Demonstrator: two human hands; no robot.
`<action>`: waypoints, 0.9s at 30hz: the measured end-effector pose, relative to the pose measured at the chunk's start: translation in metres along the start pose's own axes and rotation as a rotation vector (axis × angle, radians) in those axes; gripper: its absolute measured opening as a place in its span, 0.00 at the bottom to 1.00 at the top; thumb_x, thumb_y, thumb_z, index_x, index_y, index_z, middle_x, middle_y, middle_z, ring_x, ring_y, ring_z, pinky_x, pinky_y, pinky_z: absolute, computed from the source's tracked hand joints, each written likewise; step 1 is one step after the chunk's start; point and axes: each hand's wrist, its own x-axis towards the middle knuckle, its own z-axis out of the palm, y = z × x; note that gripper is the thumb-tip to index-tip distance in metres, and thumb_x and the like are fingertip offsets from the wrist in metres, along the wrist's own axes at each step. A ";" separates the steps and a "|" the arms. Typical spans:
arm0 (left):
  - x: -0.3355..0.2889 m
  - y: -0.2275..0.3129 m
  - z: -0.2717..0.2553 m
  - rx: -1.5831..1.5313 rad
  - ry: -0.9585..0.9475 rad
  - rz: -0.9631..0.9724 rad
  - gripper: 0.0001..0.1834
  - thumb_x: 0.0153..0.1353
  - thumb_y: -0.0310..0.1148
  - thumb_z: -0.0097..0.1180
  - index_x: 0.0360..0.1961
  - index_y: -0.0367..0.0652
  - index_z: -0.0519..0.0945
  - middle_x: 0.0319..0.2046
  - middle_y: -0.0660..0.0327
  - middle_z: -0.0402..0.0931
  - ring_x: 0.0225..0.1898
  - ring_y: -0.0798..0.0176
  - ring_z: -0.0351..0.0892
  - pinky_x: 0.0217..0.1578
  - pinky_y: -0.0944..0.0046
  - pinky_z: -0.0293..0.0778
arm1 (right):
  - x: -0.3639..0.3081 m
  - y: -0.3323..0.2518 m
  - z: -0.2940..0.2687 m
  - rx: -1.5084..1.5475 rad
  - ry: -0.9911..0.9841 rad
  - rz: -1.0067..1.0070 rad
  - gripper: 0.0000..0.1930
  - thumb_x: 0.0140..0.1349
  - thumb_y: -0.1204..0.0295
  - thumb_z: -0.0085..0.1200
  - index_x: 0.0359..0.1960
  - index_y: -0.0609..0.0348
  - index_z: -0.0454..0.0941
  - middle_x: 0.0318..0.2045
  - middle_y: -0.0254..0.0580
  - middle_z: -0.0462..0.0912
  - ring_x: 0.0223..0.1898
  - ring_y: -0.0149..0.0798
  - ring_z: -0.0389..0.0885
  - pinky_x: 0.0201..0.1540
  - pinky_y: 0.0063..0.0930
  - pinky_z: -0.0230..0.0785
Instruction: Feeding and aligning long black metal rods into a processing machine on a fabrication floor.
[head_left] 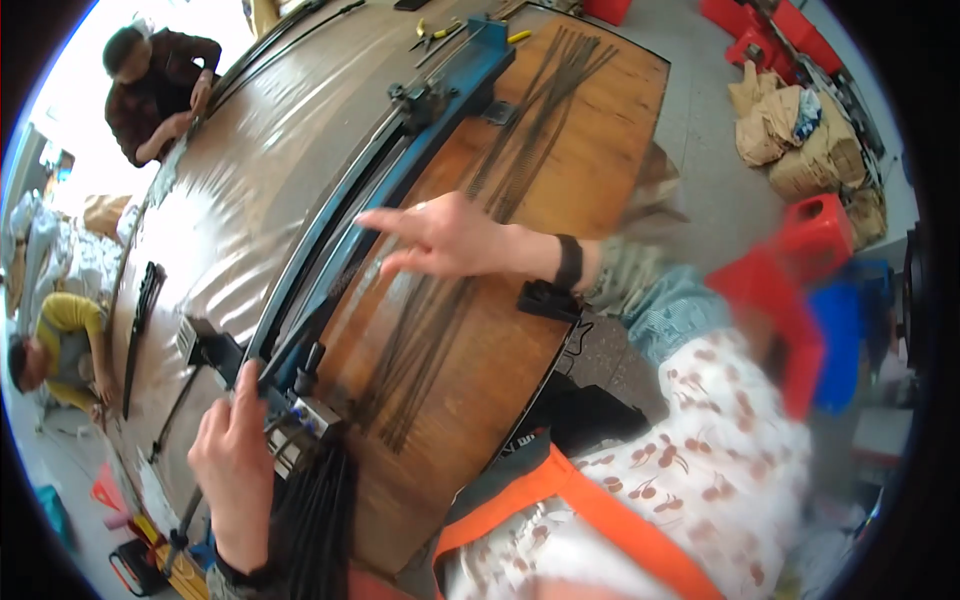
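Observation:
My right hand (445,235) reaches across a long blue metal rail fixture (345,235), index finger stretched out and thumb apart, with nothing visible between them. At the fixture's near end, my left hand (235,460) has its index finger extended beside a black clamp part (222,352); its thumb side is partly hidden. A small metal block (318,415) and a black-handled lever (310,368) sit just right of that hand. Thin dark ribbed strips (430,335) lie in loose bundles under and beyond my right forearm. A carriage (418,105) sits toward the rail's far end.
The strips lie on a wooden board (590,130). Black rods (320,520) are bunched near my left wrist. Yellow-handled pliers (435,35) lie at the far side. Two people work along the plastic-covered table (300,110). Red stools (770,290) and brown sacks (810,140) stand right.

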 end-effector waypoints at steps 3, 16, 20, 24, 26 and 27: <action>0.042 0.003 -0.003 -0.024 0.003 0.135 0.26 0.60 0.21 0.54 0.61 0.41 0.74 0.29 0.53 0.70 0.32 0.50 0.74 0.32 0.52 0.71 | 0.014 0.041 -0.033 -0.020 -0.111 0.024 0.27 0.59 0.54 0.65 0.59 0.47 0.77 0.30 0.41 0.86 0.27 0.44 0.85 0.29 0.33 0.77; 0.111 0.021 0.032 -0.131 -0.089 0.220 0.25 0.59 0.18 0.50 0.60 0.39 0.73 0.31 0.51 0.74 0.34 0.46 0.78 0.34 0.51 0.75 | 0.010 0.111 -0.080 -0.326 0.100 -0.192 0.22 0.60 0.65 0.64 0.56 0.49 0.77 0.22 0.36 0.73 0.24 0.36 0.76 0.27 0.28 0.73; 0.112 0.015 0.037 -0.135 -0.038 0.203 0.24 0.60 0.19 0.52 0.59 0.41 0.74 0.29 0.52 0.73 0.33 0.48 0.77 0.33 0.51 0.74 | 0.010 0.086 -0.065 -0.439 0.244 -0.068 0.32 0.62 0.59 0.62 0.67 0.50 0.68 0.24 0.32 0.75 0.29 0.33 0.76 0.26 0.27 0.72; 0.105 0.010 0.035 -0.143 -0.076 0.186 0.25 0.59 0.18 0.52 0.59 0.43 0.75 0.28 0.53 0.71 0.32 0.49 0.76 0.33 0.51 0.73 | 0.008 0.048 -0.042 0.011 0.102 -0.151 0.33 0.61 0.54 0.61 0.67 0.50 0.69 0.43 0.41 0.84 0.42 0.42 0.80 0.47 0.33 0.75; 0.090 -0.012 0.029 -0.134 -0.009 0.091 0.26 0.58 0.18 0.54 0.59 0.45 0.76 0.27 0.54 0.70 0.31 0.50 0.74 0.33 0.52 0.72 | -0.006 0.067 -0.049 0.549 -0.015 0.184 0.24 0.62 0.54 0.61 0.57 0.52 0.80 0.37 0.32 0.85 0.38 0.34 0.74 0.48 0.31 0.66; 0.084 -0.014 0.025 -0.127 -0.015 0.082 0.26 0.58 0.18 0.54 0.59 0.45 0.76 0.27 0.54 0.70 0.31 0.50 0.74 0.33 0.52 0.72 | -0.007 0.063 -0.043 0.561 -0.016 0.180 0.24 0.62 0.54 0.61 0.57 0.52 0.80 0.37 0.32 0.85 0.38 0.34 0.74 0.48 0.31 0.66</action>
